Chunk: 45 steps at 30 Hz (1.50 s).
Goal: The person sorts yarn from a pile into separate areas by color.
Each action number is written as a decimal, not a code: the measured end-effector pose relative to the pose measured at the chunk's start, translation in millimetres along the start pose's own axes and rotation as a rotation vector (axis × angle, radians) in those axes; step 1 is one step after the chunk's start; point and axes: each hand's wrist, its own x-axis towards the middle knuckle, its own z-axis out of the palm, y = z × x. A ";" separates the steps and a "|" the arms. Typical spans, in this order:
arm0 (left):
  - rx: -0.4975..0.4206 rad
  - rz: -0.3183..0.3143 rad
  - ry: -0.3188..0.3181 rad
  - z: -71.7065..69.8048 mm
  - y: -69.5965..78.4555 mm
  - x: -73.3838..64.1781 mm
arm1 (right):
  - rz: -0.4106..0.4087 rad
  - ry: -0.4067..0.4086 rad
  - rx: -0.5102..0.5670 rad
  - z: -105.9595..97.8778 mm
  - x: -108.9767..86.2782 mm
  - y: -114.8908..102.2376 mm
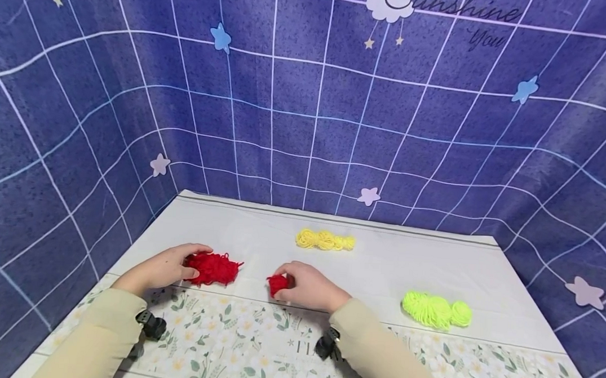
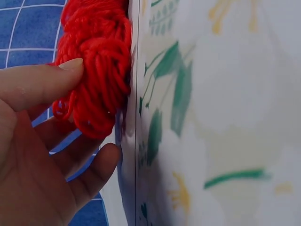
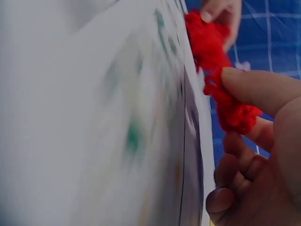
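Observation:
A bundle of red yarn (image 1: pixel 213 268) lies at the left of the white table, its loops loose at the edges. My left hand (image 1: pixel 170 268) grips its left end, the thumb (image 2: pixel 70 66) pressed on the strands and the other fingers behind them. To the right, my right hand (image 1: pixel 306 286) pinches a small red yarn clump (image 1: pixel 277 285) between thumb and fingers. A gap of white cloth separates the two red pieces in the head view. In the right wrist view the small clump (image 3: pixel 235 110) appears in front of the larger bundle (image 3: pixel 207 40).
A yellow yarn bundle (image 1: pixel 325 240) lies toward the back middle. A bright green yarn bundle (image 1: pixel 437 311) sits at the right. Flower-printed cloth (image 1: pixel 225 338) covers the table's front part. A blue gridded curtain (image 1: pixel 297 98) hangs behind and along both sides.

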 end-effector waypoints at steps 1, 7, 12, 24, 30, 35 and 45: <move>0.000 -0.002 0.004 0.1 -1.1 -1.0 | -0.006 -0.007 -0.006 3.9 7.1 -3.9; -0.043 -0.010 0.007 -0.6 -9.8 -6.7 | 0.017 -0.030 -0.051 22.0 44.9 -21.4; -0.052 0.003 0.016 -1.3 -7.5 -9.2 | 0.087 0.018 -0.099 31.8 61.3 -35.2; -0.075 0.010 0.041 -0.8 -4.2 -9.8 | 0.097 0.005 -0.224 39.5 68.1 -39.4; -0.057 0.038 0.056 -5.0 -0.5 -9.8 | 0.077 -0.041 -0.091 32.5 65.8 -34.4; -0.056 0.052 0.059 -7.3 10.2 -8.2 | 0.041 -0.094 -0.038 22.0 56.9 -25.8; 0.028 0.149 0.074 -7.8 49.5 0.8 | 0.029 -0.037 -0.082 -18.2 21.5 -21.6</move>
